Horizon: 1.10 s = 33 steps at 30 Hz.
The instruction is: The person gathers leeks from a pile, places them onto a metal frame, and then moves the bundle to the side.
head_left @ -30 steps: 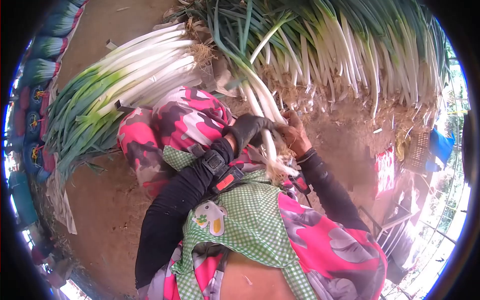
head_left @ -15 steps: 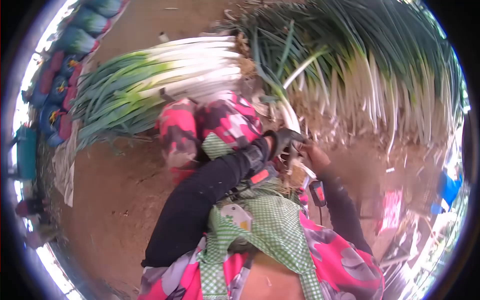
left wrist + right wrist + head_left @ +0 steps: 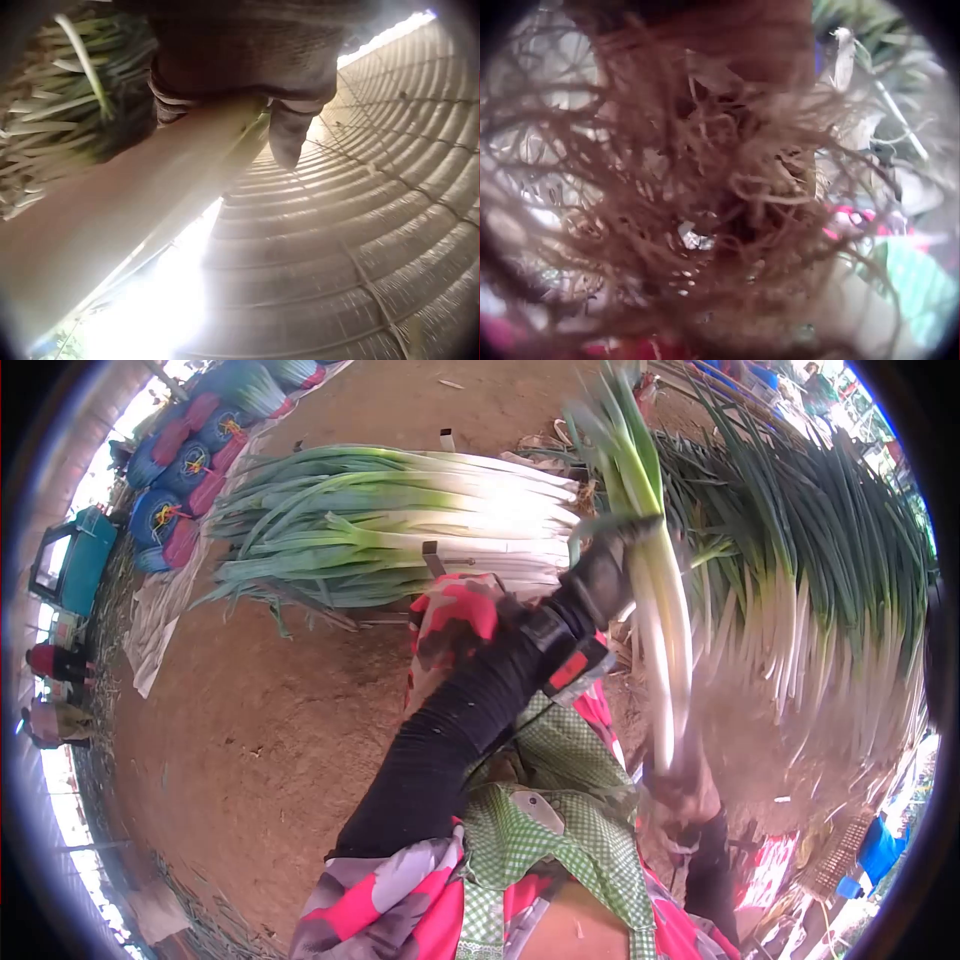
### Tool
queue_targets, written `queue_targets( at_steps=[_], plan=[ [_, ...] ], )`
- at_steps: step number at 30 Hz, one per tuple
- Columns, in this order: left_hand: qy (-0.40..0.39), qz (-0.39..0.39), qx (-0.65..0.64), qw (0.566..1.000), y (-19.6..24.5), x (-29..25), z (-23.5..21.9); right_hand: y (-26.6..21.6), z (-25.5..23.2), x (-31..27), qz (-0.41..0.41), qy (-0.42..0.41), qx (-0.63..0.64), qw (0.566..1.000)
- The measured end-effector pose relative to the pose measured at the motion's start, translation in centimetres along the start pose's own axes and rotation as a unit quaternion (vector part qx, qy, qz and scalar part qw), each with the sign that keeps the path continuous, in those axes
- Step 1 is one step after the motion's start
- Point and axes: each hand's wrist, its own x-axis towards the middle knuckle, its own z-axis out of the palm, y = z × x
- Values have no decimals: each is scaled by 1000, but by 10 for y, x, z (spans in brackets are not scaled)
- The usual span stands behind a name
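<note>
Brown floor [image 3: 260, 740] is running from a cloth's edge [image 3: 160, 625] to the left pile [image 3: 400, 510]. Beside the right pile [image 3: 830, 570], the left hand [image 3: 608, 572] is curling round raised leeks [image 3: 662, 640]; the right hand [image 3: 685, 790] is gripping their root end.

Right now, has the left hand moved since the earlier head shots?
Yes. In the head view, the left hand, gripping the held leeks, is now closer to the root ends of the neat stack.
</note>
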Motion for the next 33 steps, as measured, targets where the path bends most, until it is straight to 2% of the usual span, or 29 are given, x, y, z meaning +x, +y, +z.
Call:
queue_targets(
  at_steps=[2, 3, 4, 6, 8, 11, 13, 14, 15, 16, 17, 18, 19, 20, 21, 22, 23, 24, 25, 26, 27, 28, 30, 31, 33],
  plan=[
    [-84, 91, 86, 989, 61, -16, 31, 4, -7, 45, -68, 16, -35, 997],
    [-61, 154, 114, 980, 91, -11, 32, 6, -10, 68, -101, 25, -53, 993],
    [-32, 215, 145, 965, 121, -6, 33, -22, -5, 107, -295, 14, -263, 918],
    [24, 301, 210, 930, 200, -18, 12, -54, -5, 169, -293, 15, -339, 894],
    [93, 325, 267, 902, 283, -52, -34, -71, -5, 229, -286, 19, -408, 867],
    [188, 260, 317, 892, 404, -142, -131, -64, -3, 324, -349, -68, -444, 822],
    [200, 137, 306, 921, 467, -212, -198, -23, 9, 389, -365, -109, -475, 793],
    [169, 40, 280, 944, 495, -247, -233, -9, 17, 407, -308, -120, -560, 760],
    [123, -42, 247, 960, 513, -270, -253, 10, 22, 426, -295, -153, -565, 755],
    [39, -124, 208, 969, 527, -288, -274, 25, 22, 438, -282, -186, -570, 749],
    [144, -36, 279, 949, 519, -288, -261, 30, 22, 445, -278, -175, -570, 753],
    [351, 190, 503, 766, 483, -271, -237, 36, 23, 447, -272, -167, -570, 757],
    [490, 261, 703, 444, 438, -248, -201, 44, 25, 444, -263, -162, -570, 761],
    [501, 312, 759, 274, 391, -219, -168, 42, 29, 435, -246, -157, -574, 765],
    [451, 356, 782, 241, 342, -181, -138, 30, 32, 424, -232, -149, -581, 766],
    [366, 366, 815, 259, 310, -153, -139, 23, 32, 417, -216, -141, -589, 765],
    [278, 373, 841, 278, 280, -124, -142, 27, 29, 416, -241, -146, -566, 774],
    [195, 365, 878, 241, 257, -96, -157, 32, 24, 417, -266, -149, -543, 783],
    [141, 330, 916, 178, 234, -71, -159, 37, 19, 419, -290, -150, -518, 790],
    [130, 283, 943, 118, 222, -54, -190, 47, 13, 422, -308, -146, -485, 806],
    [160, 228, 950, 138, 217, -41, -196, 61, 6, 426, -325, -142, -449, 820],
    [166, 215, 952, 142, 220, -32, -199, 60, 4, 423, -342, -138, -412, 833],
    [175, 186, 955, 148, 226, -23, -206, 63, 10, 407, -318, -62, -441, 837],
    [134, 219, 963, 81, 222, -26, -195, 60, 20, 396, -304, -27, -453, 837],
    [104, 215, 969, 69, 212, -43, -187, 64, 34, 385, -325, 45, -462, 824]
  ],
)
